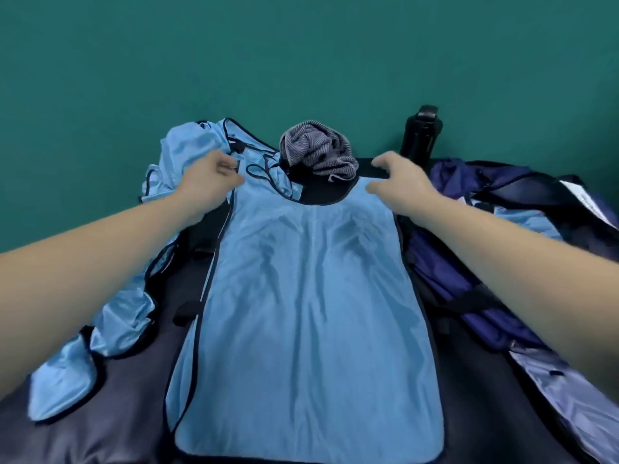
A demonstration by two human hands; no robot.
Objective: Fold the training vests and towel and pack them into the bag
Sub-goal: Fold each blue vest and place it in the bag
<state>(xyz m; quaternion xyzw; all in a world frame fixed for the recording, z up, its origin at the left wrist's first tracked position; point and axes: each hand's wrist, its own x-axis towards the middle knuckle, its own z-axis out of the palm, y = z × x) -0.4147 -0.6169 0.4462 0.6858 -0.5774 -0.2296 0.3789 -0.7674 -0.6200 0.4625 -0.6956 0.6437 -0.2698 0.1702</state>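
Crowding the flat vest (301,296): towel (318,152), bottle (420,135), bag (469,279); left hand (207,182) pinches it, right hand (402,187) unclear.

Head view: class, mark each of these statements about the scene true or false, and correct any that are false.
1. A light blue vest lies spread flat in the middle. True.
2. The grey towel is neatly folded. False: it lies bunched up beyond the vest's neckline.
3. A black bottle stands at the far right. True.
4. The navy bag lies left of the spread vest. False: it lies on the right, and the crumpled vests lie on the left.
5. Both hands are at the vest's lower hem. False: the left hand and the right hand are at its shoulders.
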